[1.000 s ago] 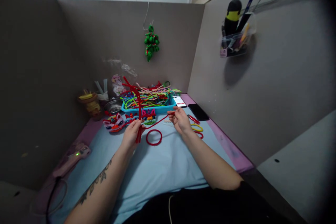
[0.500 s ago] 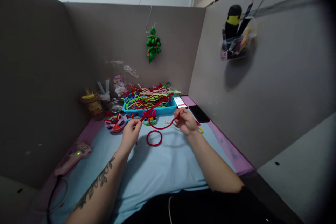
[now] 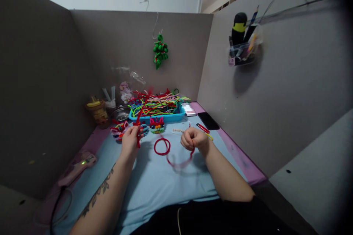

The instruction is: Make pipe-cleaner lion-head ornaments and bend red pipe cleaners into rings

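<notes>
My left hand (image 3: pixel 129 140) is closed around a few red pipe cleaners (image 3: pixel 142 112), which stick up past the fingers and a little below them. My right hand (image 3: pixel 195 138) pinches one end of another red pipe cleaner (image 3: pixel 191 159); it hangs in a blurred curve toward the middle. Between the hands, a dark red ring (image 3: pixel 154 147) of pipe cleaner lies on the light blue cloth (image 3: pixel 171 185). Behind it sits a colourful cat-like pipe-cleaner head (image 3: pixel 157 126). A second such head (image 3: pixel 118 131) is partly hidden by my left hand.
A blue tray (image 3: pixel 165 118) heaped with coloured pipe cleaners stands at the back. Right of it are a phone (image 3: pixel 209 121) and a red-handled tool (image 3: pixel 203 128). A pink glue gun (image 3: pixel 78 169) lies left. Grey partitions (image 3: pixel 179 47) enclose the table; a pen holder (image 3: pixel 242 55) hangs right.
My hands have moved apart and slightly lower. The right hand has turned over, and its pipe cleaner has swung down in front of the ring. The left hand's bundle now points more upright.
</notes>
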Motion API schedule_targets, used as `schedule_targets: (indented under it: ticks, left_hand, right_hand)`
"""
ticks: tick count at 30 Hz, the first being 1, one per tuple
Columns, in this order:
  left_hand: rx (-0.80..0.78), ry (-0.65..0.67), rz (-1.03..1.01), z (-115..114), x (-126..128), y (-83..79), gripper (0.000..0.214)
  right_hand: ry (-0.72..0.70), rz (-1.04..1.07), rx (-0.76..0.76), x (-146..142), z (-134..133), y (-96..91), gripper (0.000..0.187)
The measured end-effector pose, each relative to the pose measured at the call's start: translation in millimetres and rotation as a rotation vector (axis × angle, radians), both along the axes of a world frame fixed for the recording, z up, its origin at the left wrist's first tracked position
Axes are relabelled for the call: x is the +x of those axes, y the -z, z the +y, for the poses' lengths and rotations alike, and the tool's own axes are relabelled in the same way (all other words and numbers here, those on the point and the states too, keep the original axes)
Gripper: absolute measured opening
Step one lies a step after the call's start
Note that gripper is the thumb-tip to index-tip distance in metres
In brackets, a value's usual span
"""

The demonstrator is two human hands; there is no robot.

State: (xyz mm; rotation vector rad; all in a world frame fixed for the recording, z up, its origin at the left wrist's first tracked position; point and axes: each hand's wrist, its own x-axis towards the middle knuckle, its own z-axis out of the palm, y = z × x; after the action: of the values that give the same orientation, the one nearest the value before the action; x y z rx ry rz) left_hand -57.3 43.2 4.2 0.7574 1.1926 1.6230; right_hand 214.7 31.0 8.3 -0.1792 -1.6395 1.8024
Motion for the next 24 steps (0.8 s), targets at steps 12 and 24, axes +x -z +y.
schedule_targets:
  ticks: [12,24]
  left_hand:
    - [-0.225,0.890,-0.117,-52.8,48.5,0.1,0.030]
    - [-0.292,1.062,0.037,-53.3,49.8,4.4,0.033]
  right_hand:
    - [0.815,0.119,0.032,-54.0,6.6,11.8,0.019]
    - [0.685,0.188,0.121,-44.5,-0.6,12.4,0.019]
